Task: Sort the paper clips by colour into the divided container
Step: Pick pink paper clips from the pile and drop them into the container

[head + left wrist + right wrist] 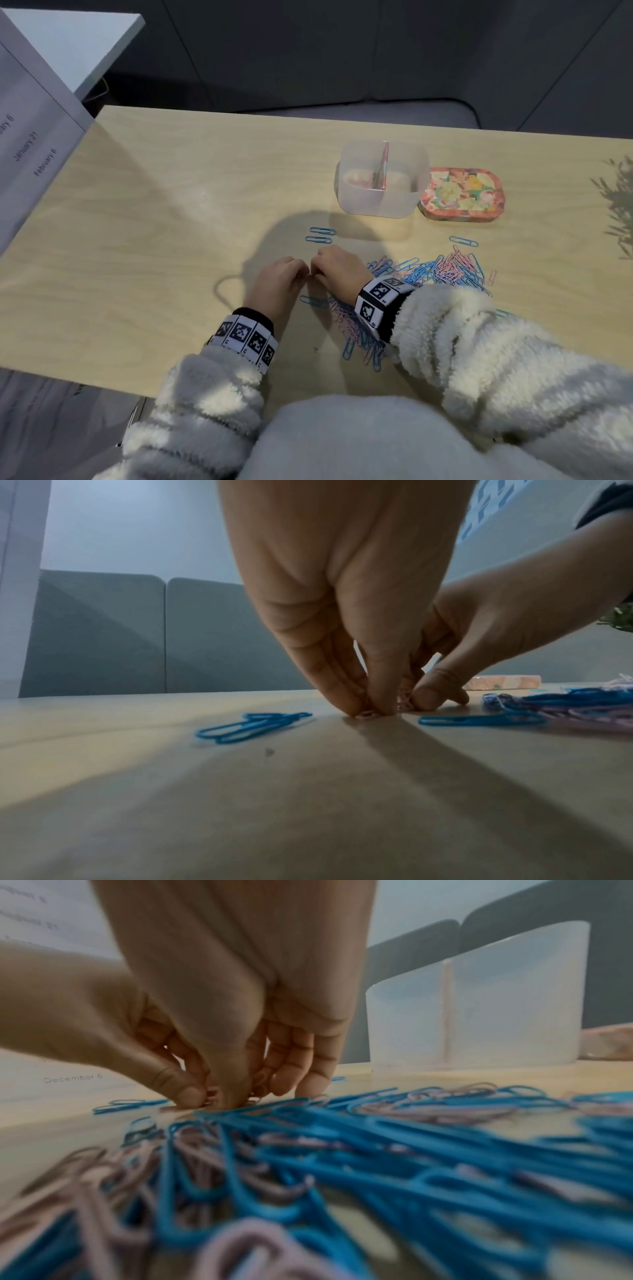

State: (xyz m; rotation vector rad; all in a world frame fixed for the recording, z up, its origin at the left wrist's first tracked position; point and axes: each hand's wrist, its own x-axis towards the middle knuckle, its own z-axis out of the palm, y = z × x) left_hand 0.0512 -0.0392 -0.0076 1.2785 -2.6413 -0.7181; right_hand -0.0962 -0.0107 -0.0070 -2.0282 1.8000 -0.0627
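Both hands meet fingertip to fingertip on the wooden table [164, 212], left of a mixed pile of blue and pink paper clips [445, 270]. My left hand [303, 271] pinches a pink paper clip [368, 716] against the tabletop. My right hand [317, 270] pinches pink clips [212, 1095] at the same spot, its fingers curled down. The pile [342, 1150] also spreads under my right wrist. The translucent divided container [376, 205] stands beyond the hands, with a pink divider and pink clips showing in its left compartment.
A floral tin [460, 193] sits right of the container. Two blue clips [320, 234] lie just beyond the hands, one [463, 241] farther right, another [311, 301] near my left wrist. A printed sheet [30, 144] overhangs the table's left end.
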